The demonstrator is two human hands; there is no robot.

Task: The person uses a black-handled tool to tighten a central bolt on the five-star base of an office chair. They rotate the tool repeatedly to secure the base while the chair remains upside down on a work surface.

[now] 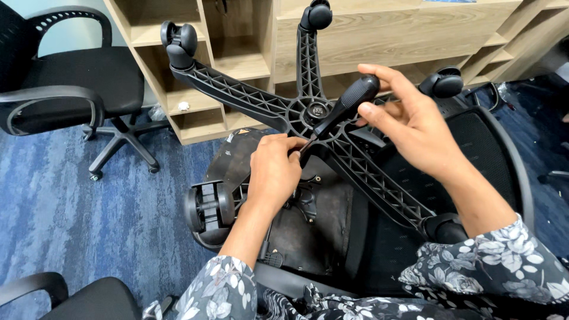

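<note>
Your right hand (415,127) sits at about two o'clock from the middle of the view, its fingers curled and clamped on the black, stippled handle of a screwdriver (347,104). The handle is rounded and fat at the top and narrows toward the shaft, which slants down to seven o'clock. Your left hand (274,169), just below centre, has its fingers pinched together on the lower end of that shaft, close against the chair's underside; the tip itself is hidden behind the fingertips.

The screwdriver crosses in front of a black plastic star base (261,104), turned wheels-up. Its arms are ribbed with a lattice of triangular webs and run out from a round hub (317,111) just behind the handle. Glossy twin casters cap the arms: one at eleven o'clock (179,40), one at twelve (317,15), one at two (444,83) and one at eight (207,207).

Under the base lies the overturned chair, with a dusty, matte seat bottom (308,219) and a mesh back (486,142) at three o'clock framed by a smooth curved rim.

Both your sleeves (504,261) are soft cloth with a grey floral print. Behind stands a pale wood-grain shelf (249,59); a second black chair (71,83) stands at ten o'clock on mottled blue carpet (65,207).
</note>
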